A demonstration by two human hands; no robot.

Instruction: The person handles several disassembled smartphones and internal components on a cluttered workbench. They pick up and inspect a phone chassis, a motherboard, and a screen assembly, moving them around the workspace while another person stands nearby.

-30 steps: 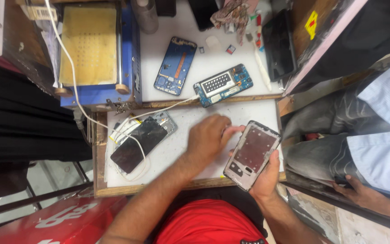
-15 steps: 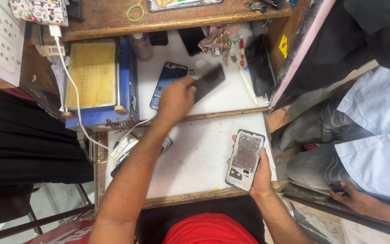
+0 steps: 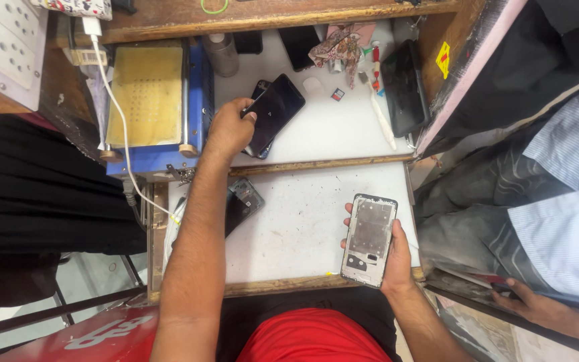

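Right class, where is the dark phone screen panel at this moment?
In the head view, the dark screen panel is on the upper white shelf, gripped by the left hand, just right of the blue machine.

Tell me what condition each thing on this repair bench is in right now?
Left hand: gripping the dark phone screen.
Dark phone screen: unlit, tilted, held over the upper shelf.
Right hand: holding the phone frame.
Phone frame: opened, insides showing.
Phone under the forearm: lying flat, partly hidden.
White cable: plugged in at the top.

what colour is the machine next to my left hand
Blue body with a yellowish top plate, seen in the head view.
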